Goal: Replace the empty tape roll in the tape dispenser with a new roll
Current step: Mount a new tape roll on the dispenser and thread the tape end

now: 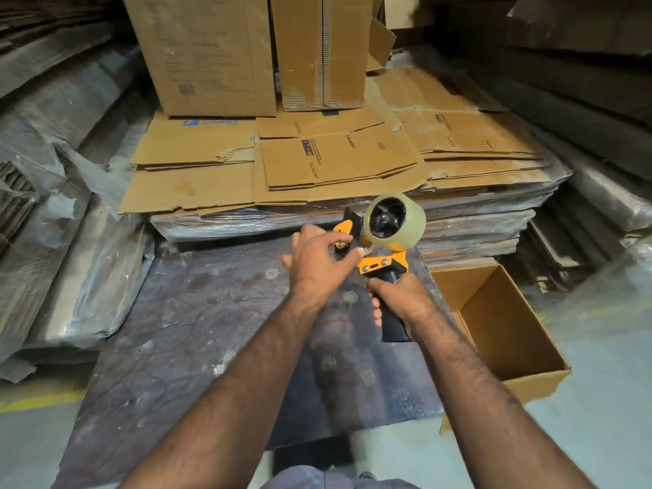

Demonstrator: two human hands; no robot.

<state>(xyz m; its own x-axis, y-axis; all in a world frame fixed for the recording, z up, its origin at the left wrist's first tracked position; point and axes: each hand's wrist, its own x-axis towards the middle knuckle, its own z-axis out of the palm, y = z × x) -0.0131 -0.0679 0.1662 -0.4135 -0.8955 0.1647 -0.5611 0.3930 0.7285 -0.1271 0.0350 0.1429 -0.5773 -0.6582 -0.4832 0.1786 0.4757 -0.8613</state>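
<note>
An orange and black tape dispenser (pixel 382 264) is held upright over the dark table. A full roll of clear tape (pixel 405 220) sits on its black hub. My right hand (pixel 402 305) is wrapped around the black handle. My left hand (pixel 319 257) is at the dispenser's front end, thumb and fingers pinched near the orange flap and the roller; whether it holds the tape's loose end is too small to tell. No empty roll is in view.
A dark, stained table top (pixel 211 330) lies under my hands. An open empty cardboard box (pixel 501 322) stands at the right. Flattened cartons (pixel 335 160) are stacked behind, with upright boxes (pixel 201 54) on them. Plastic-wrapped cardboard bundles (pixel 63 241) line the left.
</note>
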